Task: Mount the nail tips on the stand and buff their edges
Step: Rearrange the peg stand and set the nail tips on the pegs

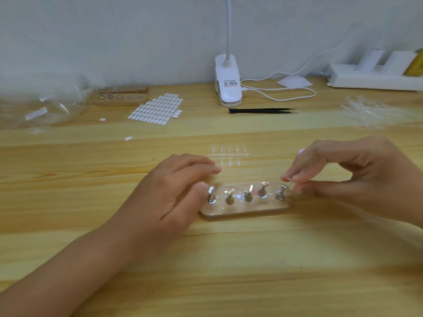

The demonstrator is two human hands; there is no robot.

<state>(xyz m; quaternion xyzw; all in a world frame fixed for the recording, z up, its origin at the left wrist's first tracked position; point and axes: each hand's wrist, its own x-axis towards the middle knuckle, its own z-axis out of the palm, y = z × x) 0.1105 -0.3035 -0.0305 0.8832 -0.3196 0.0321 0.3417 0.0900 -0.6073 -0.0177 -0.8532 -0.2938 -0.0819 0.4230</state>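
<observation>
Stand holds five pegs — left hand fingers relaxed; right hand fingers pinch nail tip

Small nail-craft workstation, home or studio, can't tell which. My bench is pale wood, pushed against a plain white wall. White clip lamp and power strip at the back. Trade kit laid out: black tweezers, sheet of white oval stickers, wooden holder block, clear stand with metal pegs, strip of clear nail tips, plastic bags.
</observation>
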